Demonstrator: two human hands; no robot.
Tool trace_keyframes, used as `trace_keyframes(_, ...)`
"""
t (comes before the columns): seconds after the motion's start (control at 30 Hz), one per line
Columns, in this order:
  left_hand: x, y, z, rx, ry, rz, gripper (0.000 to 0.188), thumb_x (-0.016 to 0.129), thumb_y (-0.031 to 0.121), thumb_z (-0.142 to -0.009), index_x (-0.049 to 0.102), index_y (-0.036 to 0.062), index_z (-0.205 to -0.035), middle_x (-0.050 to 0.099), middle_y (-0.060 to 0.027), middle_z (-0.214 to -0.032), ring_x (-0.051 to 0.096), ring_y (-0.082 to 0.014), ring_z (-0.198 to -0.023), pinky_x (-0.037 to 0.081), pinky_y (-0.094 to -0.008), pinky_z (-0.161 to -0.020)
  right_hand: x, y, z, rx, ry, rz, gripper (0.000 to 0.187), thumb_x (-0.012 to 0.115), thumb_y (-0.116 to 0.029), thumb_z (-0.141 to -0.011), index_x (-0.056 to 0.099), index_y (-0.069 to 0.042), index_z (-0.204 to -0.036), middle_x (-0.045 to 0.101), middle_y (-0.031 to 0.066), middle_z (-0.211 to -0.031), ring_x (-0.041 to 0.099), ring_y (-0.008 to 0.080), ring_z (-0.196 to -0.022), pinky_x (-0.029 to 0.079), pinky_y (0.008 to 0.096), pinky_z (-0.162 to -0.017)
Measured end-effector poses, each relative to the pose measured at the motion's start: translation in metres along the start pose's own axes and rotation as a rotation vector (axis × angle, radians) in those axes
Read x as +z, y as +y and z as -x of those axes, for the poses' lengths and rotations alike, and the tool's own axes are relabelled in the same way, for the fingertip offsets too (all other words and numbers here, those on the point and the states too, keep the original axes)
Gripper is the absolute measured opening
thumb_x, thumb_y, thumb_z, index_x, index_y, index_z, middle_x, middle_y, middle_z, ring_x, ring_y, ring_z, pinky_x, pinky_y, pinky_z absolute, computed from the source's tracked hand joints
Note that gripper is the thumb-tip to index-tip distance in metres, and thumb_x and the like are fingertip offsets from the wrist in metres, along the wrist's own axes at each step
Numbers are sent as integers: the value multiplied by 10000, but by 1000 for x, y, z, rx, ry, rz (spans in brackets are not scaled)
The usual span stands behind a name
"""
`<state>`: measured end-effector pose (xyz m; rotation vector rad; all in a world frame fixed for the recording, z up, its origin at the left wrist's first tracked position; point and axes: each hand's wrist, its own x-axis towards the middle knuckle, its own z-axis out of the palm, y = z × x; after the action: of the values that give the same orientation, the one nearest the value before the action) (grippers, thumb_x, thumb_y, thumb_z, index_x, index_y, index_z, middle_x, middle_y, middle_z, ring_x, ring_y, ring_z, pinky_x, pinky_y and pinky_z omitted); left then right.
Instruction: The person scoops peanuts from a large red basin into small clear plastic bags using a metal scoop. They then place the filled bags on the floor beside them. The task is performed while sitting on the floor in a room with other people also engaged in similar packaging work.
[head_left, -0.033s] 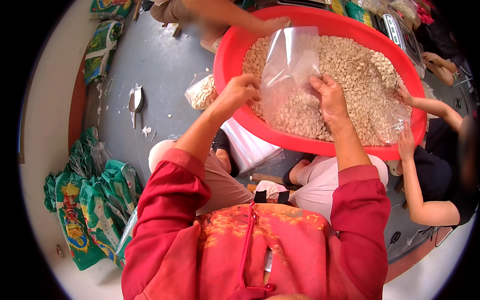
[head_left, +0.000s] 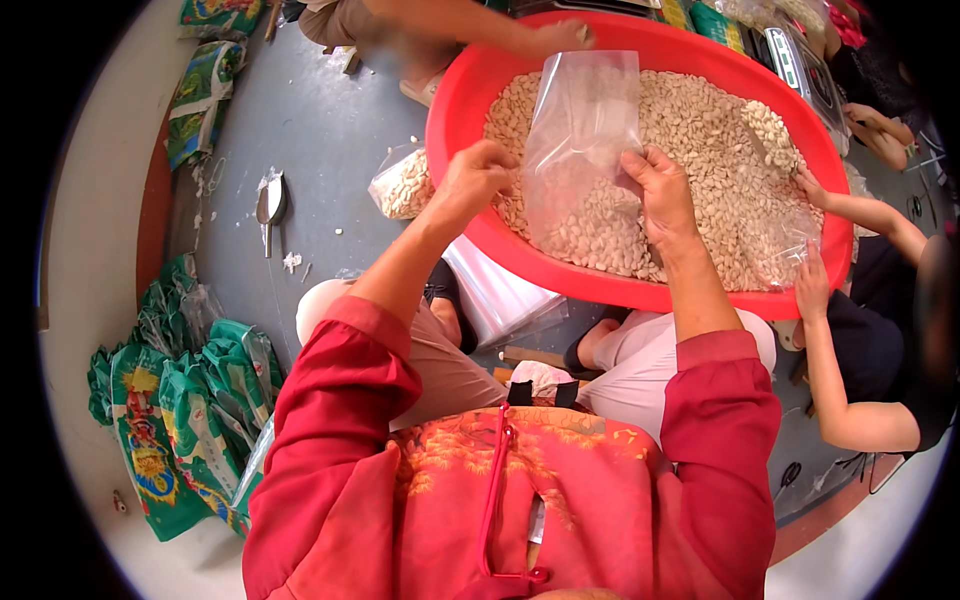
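A large red oval tub holds a deep heap of pale, flat seeds or beans in front of me. My right hand pinches the right edge of a clear plastic bag between thumb and fingers. The bag stands over the heap with its upper part flattened; whether the pale pieces in its lower part are inside or seen through it, I cannot tell. My left hand hovers over the tub's left rim, fingers bent and apart, just left of the bag, with nothing visible in it.
A co-worker's arm reaches over the far rim; another's hands work at the right. On the floor lie a filled clear bag, a metal scoop, flat plastic bags and green printed sacks. A scale stands beyond.
My left hand has drawn slightly left, away from the bag. The far co-worker's hand has shifted a little right. At the right, a mound of pale pieces has moved slightly.
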<state>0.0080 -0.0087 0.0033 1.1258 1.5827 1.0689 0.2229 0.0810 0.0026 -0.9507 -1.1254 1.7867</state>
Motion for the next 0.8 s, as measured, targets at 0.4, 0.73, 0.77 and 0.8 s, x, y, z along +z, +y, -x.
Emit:
trace_keyframes(0.4, 56, 1, 16, 194, -79, -117, 309, 525, 268, -814, 530, -17, -934, 569, -118, -801, 547, -180, -737, 434, -293, -632, 27, 7, 18, 67, -79, 241, 224, 555, -211, -822, 532, -42, -676, 475, -19, -550, 419, 49, -467, 343, 203, -425)
trace_keyframes(0.73, 53, -2, 17, -5, -185, 178, 221, 505, 215, -850, 528, 17, -944, 555, -37, -852, 521, -105, -777, 439, -257, -668, 34, 12, 26, 127, -260, 63, 206, 501, -179, -847, 546, 22, -829, 555, 53, -733, 562, 126, -661, 475, 256, -615)
trace_keyframes(0.77, 52, -5, 16, -63, -156, 262, 189, 508, 188, -844, 535, 18, -923, 562, -36, -837, 529, -106, -758, 442, -259, -661, 34, 13, 25, 118, -252, 75, 204, 500, -174, -846, 544, 25, -840, 557, 58, -741, 572, 135, -666, 484, 265, -625)
trace_keyframes(0.8, 52, -8, 14, -121, -132, 347, 158, 512, 160, -838, 543, 20, -902, 568, -36, -821, 537, -108, -739, 446, -261, -655, 33, 13, 24, 136, -231, 53, 195, 498, -166, -846, 545, 23, -847, 560, 62, -741, 577, 142, -660, 486, 267, -622)
